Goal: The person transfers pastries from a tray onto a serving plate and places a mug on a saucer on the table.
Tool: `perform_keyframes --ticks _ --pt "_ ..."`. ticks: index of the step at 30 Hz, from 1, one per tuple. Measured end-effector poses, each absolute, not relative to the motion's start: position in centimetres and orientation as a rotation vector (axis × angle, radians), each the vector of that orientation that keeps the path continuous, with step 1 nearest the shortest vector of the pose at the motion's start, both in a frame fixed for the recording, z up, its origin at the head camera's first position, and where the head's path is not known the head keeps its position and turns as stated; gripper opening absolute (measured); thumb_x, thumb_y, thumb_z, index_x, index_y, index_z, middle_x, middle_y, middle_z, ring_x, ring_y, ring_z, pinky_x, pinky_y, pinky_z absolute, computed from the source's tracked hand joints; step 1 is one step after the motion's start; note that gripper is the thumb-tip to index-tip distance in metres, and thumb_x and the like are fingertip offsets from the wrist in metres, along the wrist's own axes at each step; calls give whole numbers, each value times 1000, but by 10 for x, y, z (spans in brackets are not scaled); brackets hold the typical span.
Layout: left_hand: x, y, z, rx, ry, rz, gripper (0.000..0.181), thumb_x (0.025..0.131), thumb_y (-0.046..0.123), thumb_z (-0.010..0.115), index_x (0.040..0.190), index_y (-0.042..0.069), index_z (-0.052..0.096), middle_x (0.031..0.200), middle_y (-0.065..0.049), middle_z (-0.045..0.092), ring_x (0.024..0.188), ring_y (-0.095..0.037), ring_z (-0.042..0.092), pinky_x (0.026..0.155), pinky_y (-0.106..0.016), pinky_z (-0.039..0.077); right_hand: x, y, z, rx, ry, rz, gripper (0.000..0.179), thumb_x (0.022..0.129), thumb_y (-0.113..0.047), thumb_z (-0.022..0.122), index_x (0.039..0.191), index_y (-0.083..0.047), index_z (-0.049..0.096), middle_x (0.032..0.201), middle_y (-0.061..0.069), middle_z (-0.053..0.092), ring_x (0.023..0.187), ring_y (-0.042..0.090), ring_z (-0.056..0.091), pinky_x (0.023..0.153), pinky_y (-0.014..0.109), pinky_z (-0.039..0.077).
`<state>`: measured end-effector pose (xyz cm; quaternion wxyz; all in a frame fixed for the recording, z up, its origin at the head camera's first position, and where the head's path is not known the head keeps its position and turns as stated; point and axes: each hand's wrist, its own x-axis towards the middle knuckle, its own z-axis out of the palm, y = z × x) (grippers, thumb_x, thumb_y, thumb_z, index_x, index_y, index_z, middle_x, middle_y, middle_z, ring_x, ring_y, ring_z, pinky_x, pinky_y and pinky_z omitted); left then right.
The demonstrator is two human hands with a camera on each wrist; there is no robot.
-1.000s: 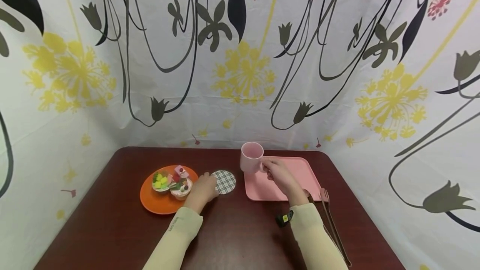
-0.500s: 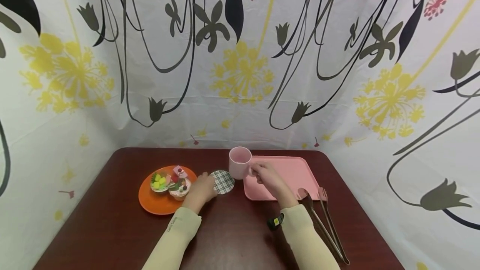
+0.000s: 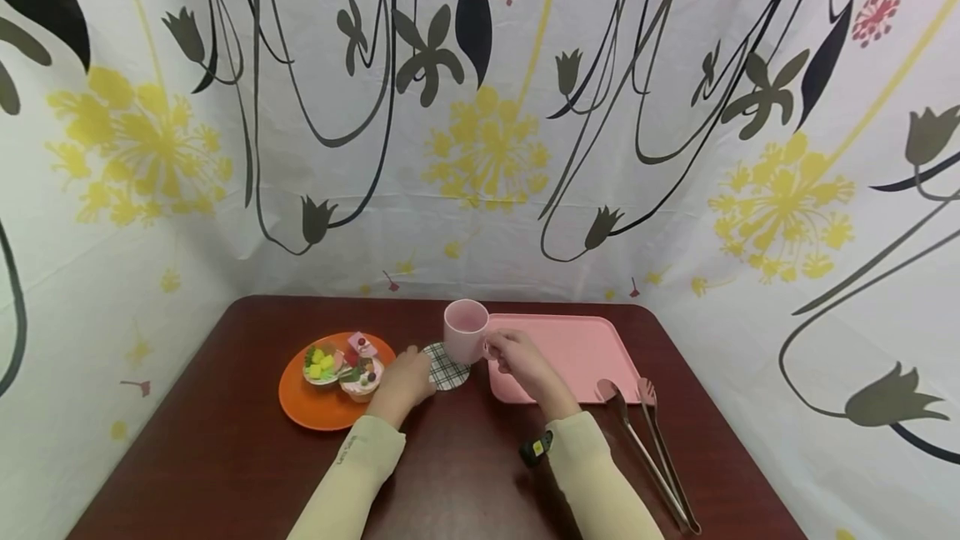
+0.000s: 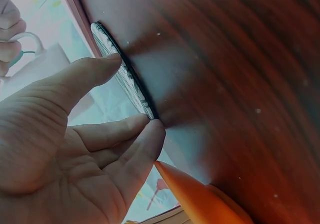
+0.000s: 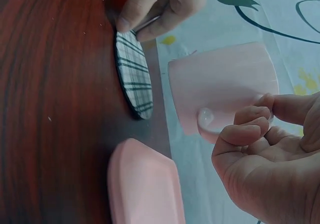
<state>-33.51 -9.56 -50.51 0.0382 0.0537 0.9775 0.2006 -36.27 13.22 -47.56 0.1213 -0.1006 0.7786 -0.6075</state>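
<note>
My right hand (image 3: 523,362) grips a pink mug (image 3: 466,333) by its handle, with the thumb and curled fingers at the handle in the right wrist view. The mug is held above the table, overlapping the far right part of a round plaid coaster (image 3: 447,375) in the head view. That coaster lies on the table, white with dark check lines and a dark edge (image 5: 131,96). At its left rim my left hand (image 3: 406,382) holds it, thumb on one side and fingertips on the other in the left wrist view (image 4: 75,149).
An orange plate (image 3: 303,413) bearing several toy-like cupcakes stands left of the left hand. To the right lies a pink tray (image 3: 577,357). Metal tongs (image 3: 651,457) rest beside its near right corner. A patterned curtain (image 3: 420,248) hangs behind the dark wooden table (image 3: 457,473).
My right hand has carried the mug leftward and lower, from over the tray's left edge to the coaster. My left hand has stayed at the coaster's rim.
</note>
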Motion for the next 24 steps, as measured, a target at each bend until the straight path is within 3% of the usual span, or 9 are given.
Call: perform_keyframes --ticks 12,20,24 --pt "-335 -97 -507 148 3036 680 41 88 15 86 122 -2 73 119 -22 68 100 -34 65 102 -55 57 -362 112 -495 -280 2210 -1838 41 111 -25 53 85 6 48 78 6 46 65 16 36 57 25 31" --pt "-334 -99 -507 192 3056 674 38 87 16 87 119 0 74 110 -18 68 95 -30 63 97 -52 59 -360 101 -507 -191 2220 -1822 42 111 -30 56 79 -2 53 74 2 46 61 16 36 56 27 29" --pt "-334 -101 -507 210 3061 666 38 88 17 88 119 0 74 110 -18 68 95 -30 62 98 -51 59 -359 100 -510 -183 2234 -1808 43 110 -34 57 80 -4 54 74 2 47 64 17 39 62 29 34"
